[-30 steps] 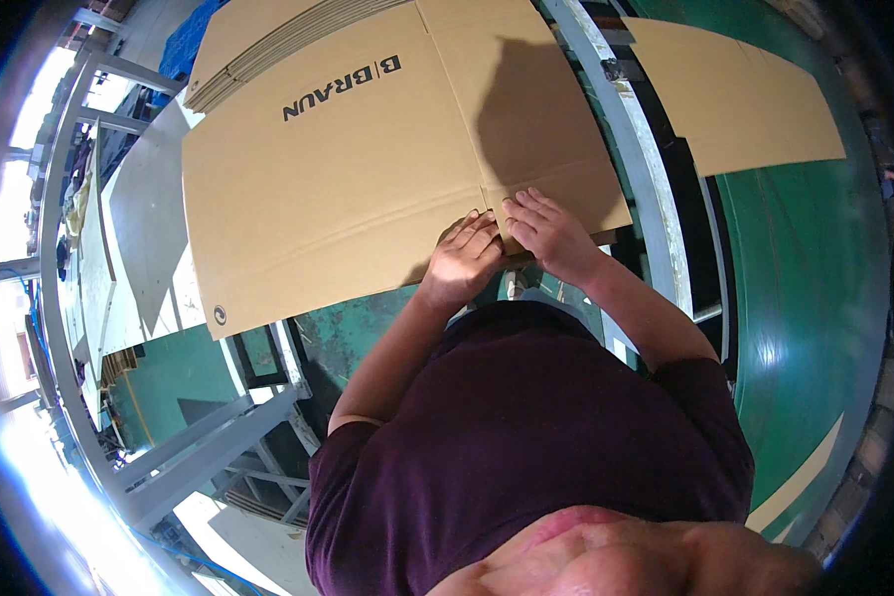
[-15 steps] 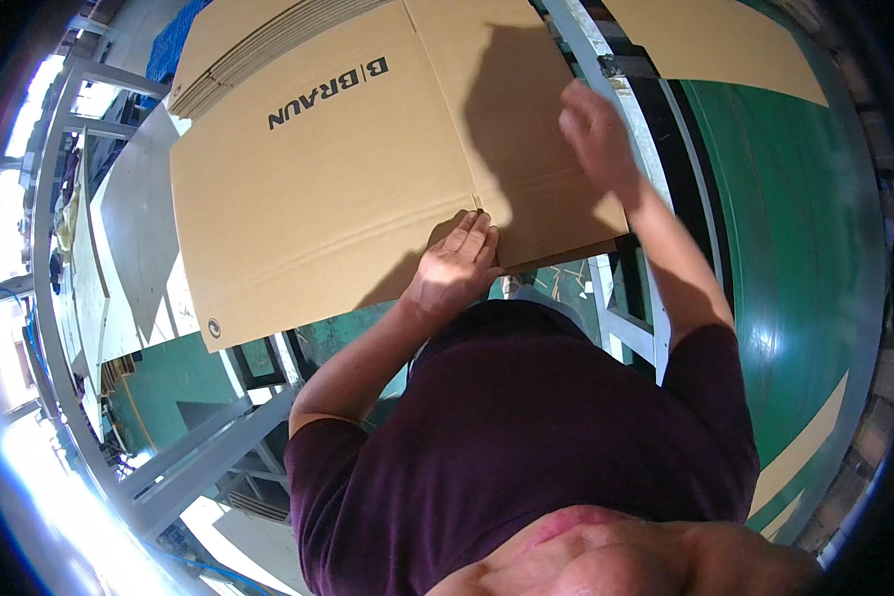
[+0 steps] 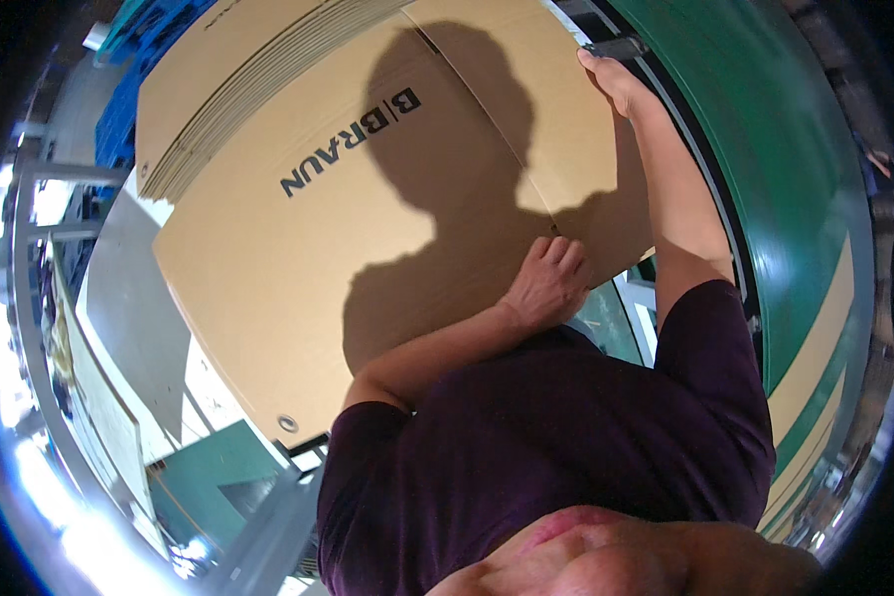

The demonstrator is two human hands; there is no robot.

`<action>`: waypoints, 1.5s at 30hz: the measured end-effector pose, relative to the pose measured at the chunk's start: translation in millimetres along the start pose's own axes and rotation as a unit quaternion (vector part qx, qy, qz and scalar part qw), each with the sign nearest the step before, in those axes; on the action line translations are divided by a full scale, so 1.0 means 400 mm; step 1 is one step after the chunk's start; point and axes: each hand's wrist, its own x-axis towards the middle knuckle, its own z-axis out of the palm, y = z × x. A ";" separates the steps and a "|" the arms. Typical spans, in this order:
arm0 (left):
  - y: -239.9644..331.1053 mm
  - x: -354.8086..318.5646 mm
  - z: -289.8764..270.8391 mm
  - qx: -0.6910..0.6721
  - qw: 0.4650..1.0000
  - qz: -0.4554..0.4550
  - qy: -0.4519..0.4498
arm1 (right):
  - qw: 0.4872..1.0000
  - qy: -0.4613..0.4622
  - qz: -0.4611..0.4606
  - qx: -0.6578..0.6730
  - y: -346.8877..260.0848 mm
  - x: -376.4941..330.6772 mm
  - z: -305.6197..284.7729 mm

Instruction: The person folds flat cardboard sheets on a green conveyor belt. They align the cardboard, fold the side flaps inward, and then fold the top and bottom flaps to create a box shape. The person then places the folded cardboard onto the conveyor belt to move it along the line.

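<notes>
A large flattened cardboard box (image 3: 268, 268) lies before me, with dark print and a crease towards its right side. My left hand (image 3: 551, 283) is closed at its near edge, fingers bent over the board beside a slot; the thumb is hidden. My right hand (image 3: 614, 84) is stretched out to the far right, at the board's right edge beside a dark metal fitting (image 3: 616, 48). Its thumb shows, but most of its fingers are hidden, so their grip cannot be made out. The shadow of my head and shoulders falls across the board.
A stack of flattened cardboard boxes (image 3: 199, 109) lies beyond, edges fanned. To the right runs a green surface (image 3: 795, 219) with a black-edged rail; cardboard strips (image 3: 815, 338) lie at its near end. Grey metal framing (image 3: 79, 174) and a blue object (image 3: 129, 109) are at the left.
My right hand has moved farther out along the board's right edge to the fitting. My left hand's fingers, flatter before, are now bent. The board appears turned and shifted in view.
</notes>
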 end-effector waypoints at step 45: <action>-0.293 -0.198 -0.283 0.092 0.961 -0.246 0.084 | 0.964 0.132 -0.128 -0.192 0.123 -0.350 0.031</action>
